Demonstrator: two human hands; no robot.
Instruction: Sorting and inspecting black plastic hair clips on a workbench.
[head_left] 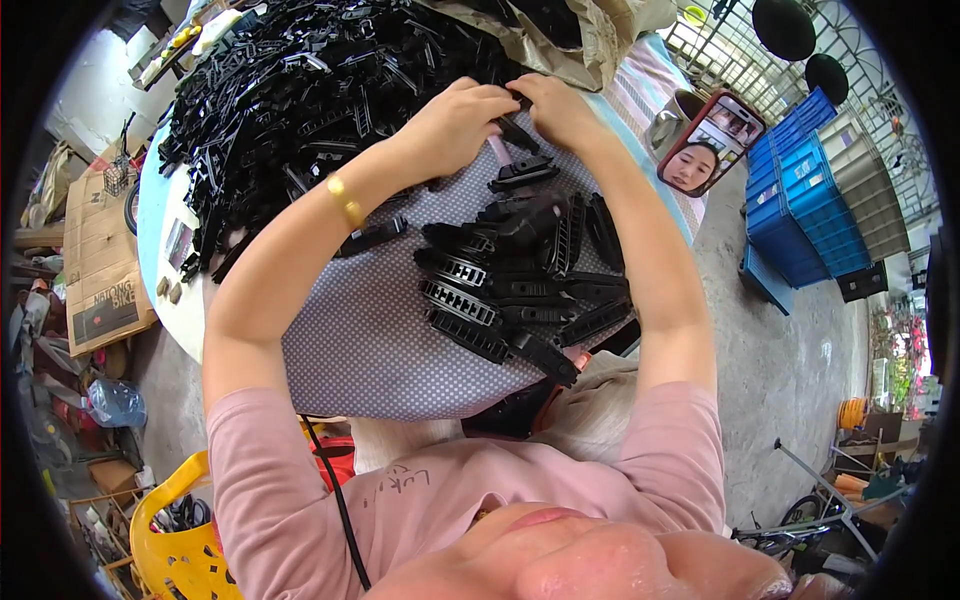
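At the far side of the table, both my hands meet over a narrow black plastic part (518, 128), which is partly hidden by my fingers. My left hand (455, 125), with a gold bracelet on its wrist, closes on it from the left. My right hand (562, 112) pinches it from the right, fingertips close to the left ones. Just below lies another black plastic part (522, 173). Nearer to me, several long black slotted parts (530, 285) are stacked on the patterned cloth (370, 340). A large heap of similar black parts (300, 110) spreads beyond my left arm.
A brown paper sack (560, 45) stands at the table's far edge. To the right are a phone (712, 143) showing a video picture and blue crates (800, 200). Cardboard (105, 270) leans at the left. A yellow chair (175, 530) is at lower left.
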